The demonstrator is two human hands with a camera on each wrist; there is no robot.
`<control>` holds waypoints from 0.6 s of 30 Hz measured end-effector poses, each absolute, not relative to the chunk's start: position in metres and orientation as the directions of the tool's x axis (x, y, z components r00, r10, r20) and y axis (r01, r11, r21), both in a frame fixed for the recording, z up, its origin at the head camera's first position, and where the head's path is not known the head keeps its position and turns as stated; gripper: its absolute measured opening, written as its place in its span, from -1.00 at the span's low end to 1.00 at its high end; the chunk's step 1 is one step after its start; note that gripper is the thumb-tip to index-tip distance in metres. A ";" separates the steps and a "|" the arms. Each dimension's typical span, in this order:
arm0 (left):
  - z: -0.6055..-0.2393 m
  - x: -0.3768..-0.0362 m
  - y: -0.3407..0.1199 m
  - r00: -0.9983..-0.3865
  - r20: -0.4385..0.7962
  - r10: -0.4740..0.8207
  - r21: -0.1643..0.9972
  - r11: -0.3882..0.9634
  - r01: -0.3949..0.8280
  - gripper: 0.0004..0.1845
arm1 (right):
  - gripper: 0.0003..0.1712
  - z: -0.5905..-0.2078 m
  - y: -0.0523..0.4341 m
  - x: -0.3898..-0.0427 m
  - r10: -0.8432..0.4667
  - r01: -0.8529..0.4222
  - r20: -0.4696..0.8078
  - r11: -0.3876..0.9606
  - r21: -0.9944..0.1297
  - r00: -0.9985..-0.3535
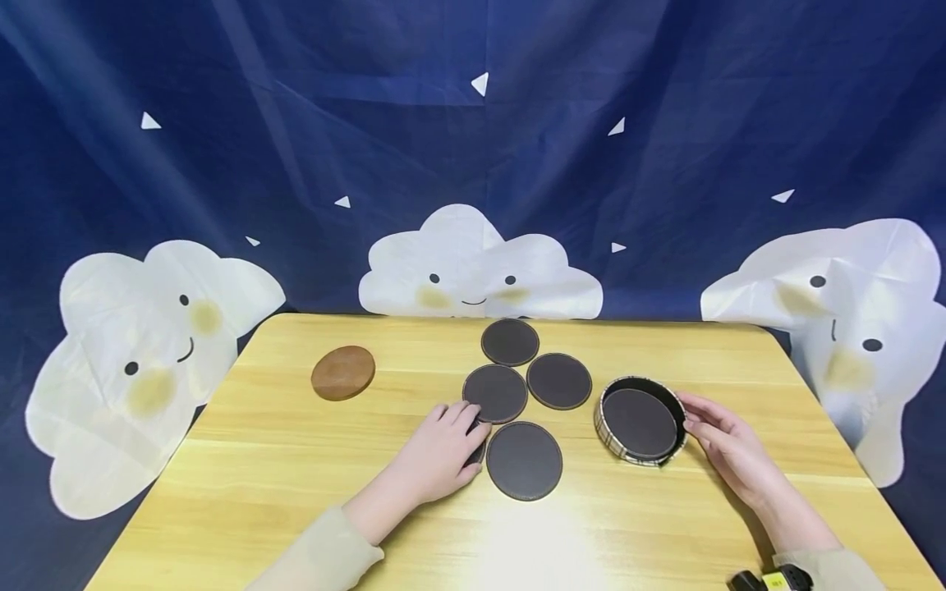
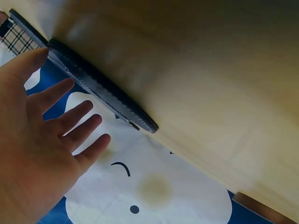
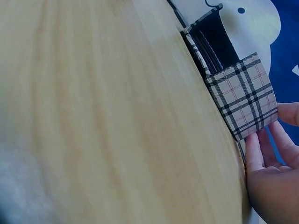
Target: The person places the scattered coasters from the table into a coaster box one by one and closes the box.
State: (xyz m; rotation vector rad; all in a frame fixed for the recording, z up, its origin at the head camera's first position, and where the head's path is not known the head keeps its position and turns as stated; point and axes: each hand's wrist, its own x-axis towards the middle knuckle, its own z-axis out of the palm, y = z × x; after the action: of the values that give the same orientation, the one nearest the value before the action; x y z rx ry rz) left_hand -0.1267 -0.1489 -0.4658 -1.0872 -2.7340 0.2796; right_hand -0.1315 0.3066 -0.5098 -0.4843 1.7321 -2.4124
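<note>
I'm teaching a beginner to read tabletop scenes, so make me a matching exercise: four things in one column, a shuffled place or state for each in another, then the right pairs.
Things
1. Plaid coaster holder
2. Round brown disc
3. Left hand
4. Right hand

Places and states
A. Partly covers a loose black coaster
B. Touches the holder's outer side
C. Lies by itself on the left part of the table
D. Has an inner black coaster inside it

Right pairs: 1-D, 2-C, 3-A, 4-B
</note>
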 end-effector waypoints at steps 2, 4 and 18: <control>-0.468 -0.125 -0.151 -0.714 0.096 0.693 -0.245 0.712 0.658 -0.47 | -0.34 -0.510 0.306 -0.132 -0.291 -0.080 0.182 -0.331 -0.940 -0.939; -0.468 -0.124 -0.153 -0.715 0.091 0.693 -0.236 0.713 0.660 -0.47 | -0.33 -0.511 0.307 -0.132 -0.289 -0.082 0.182 -0.328 -0.941 -0.940; -0.470 -0.124 -0.163 -0.747 -0.008 0.665 -0.043 0.746 0.664 -0.34 | -0.34 -0.511 0.306 -0.132 -0.278 -0.077 0.175 -0.330 -0.941 -0.945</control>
State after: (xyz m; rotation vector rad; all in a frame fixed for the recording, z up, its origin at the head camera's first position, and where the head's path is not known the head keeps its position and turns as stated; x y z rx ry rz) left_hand -0.1240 -0.1628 -0.4703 -1.1144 -2.9279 0.0665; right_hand -0.1322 0.3058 -0.5108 -0.4659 1.7389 -2.4201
